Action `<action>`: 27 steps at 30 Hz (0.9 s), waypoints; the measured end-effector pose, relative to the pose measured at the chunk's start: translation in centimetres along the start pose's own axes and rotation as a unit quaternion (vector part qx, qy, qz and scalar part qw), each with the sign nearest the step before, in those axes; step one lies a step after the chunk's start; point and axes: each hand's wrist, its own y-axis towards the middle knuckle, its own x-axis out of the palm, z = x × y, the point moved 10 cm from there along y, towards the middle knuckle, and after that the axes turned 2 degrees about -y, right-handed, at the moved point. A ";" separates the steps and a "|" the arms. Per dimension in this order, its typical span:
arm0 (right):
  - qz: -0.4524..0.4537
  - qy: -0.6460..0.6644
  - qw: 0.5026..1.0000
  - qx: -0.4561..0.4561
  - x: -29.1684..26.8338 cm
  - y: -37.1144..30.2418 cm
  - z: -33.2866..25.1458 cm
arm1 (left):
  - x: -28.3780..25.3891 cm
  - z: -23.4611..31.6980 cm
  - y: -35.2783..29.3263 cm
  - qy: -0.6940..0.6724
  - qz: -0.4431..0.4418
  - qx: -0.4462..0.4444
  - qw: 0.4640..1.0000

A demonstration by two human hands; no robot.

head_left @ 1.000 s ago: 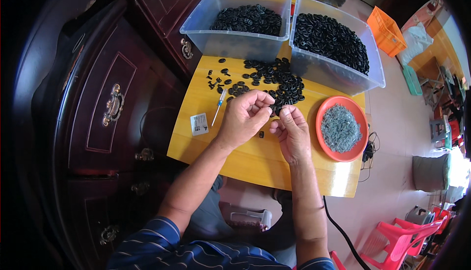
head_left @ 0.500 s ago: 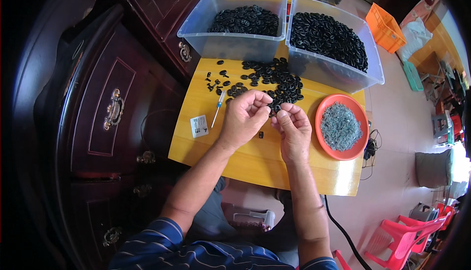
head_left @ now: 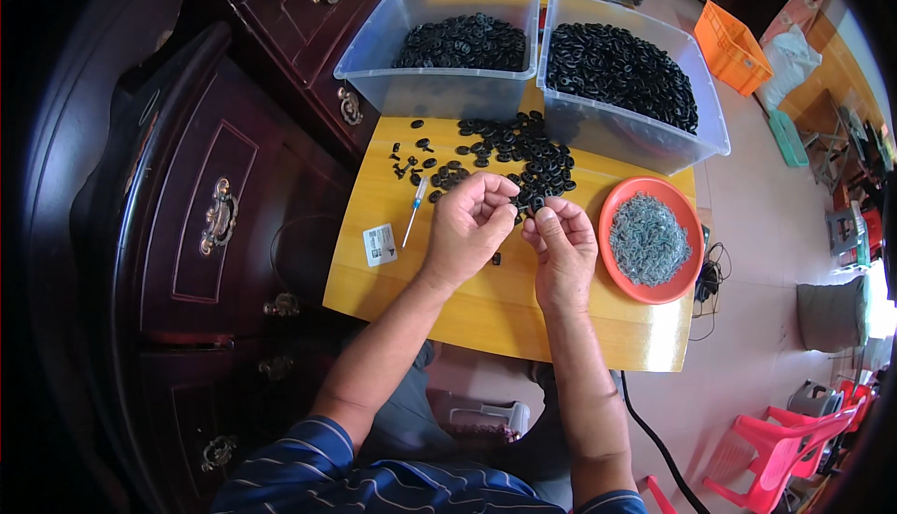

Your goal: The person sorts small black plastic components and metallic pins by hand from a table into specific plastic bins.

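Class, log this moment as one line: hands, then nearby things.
left hand: curled, contents unclear | right hand: pinching black part | screwdriver: on table, left | bowl: on table, right

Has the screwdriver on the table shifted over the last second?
No. The screwdriver keeps its place on the yellow table, its tip just right of the white card; only the view has drifted slightly.

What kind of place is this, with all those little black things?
It looks like a small workroom, maybe in a home. A clear plastic bin holds heaps of black parts, and an orange-red bowl of small grey pieces sits handy. The dark wooden cabinet looks like household furniture.
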 end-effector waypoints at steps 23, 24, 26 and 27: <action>-0.020 0.045 0.998 0.033 0.3 -0.1 0.8 | 0.7 0.4 -0.2 0.006 0.007 0.020 1.000; -0.016 0.045 0.998 0.031 0.3 -0.1 0.8 | 0.8 0.3 -0.2 -0.010 0.004 0.019 1.000; -0.018 0.047 0.998 0.032 0.4 -0.2 1.0 | 1.0 0.2 -0.2 -0.025 0.001 0.017 1.000; -0.019 0.048 0.998 0.032 0.4 -0.2 1.0 | 1.1 0.1 -0.2 -0.035 0.003 0.017 0.999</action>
